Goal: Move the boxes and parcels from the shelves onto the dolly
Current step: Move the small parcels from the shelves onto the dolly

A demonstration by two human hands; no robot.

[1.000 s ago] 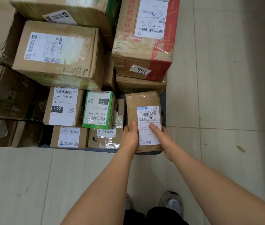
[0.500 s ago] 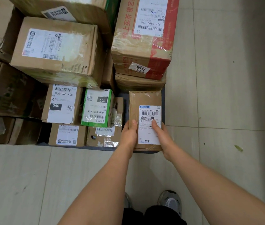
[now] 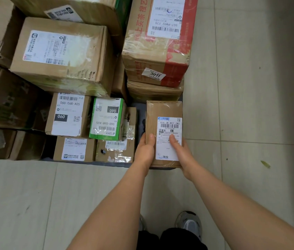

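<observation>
Since a second ago the small brown box has been carried a little forward and to the right, toward the bare corner of the dolly, and it is now squared up with the stack. The box is grasped from both sides at its near end: the left hand is wrapped along the left edge with the thumb laid on top, and the right hand is clamped on the right edge with the thumb pressed on the white shipping label. Whether the box is already resting on the dolly deck cannot be told.

At 12 o'clock from the held box, a red-printed carton is seen stacked on a flatter taped carton. At 9 o'clock a green-edged parcel is stood beside a labelled box marked 060, with two lower labelled boxes in front of them, one plain and one taped. At 10 o'clock a large carton is perched over them. More cartons are piled at the far left.

Pale floor tiles are spread at 3 o'clock, where a green scrap is lying. Grey shoes are glimpsed at 6 o'clock.
</observation>
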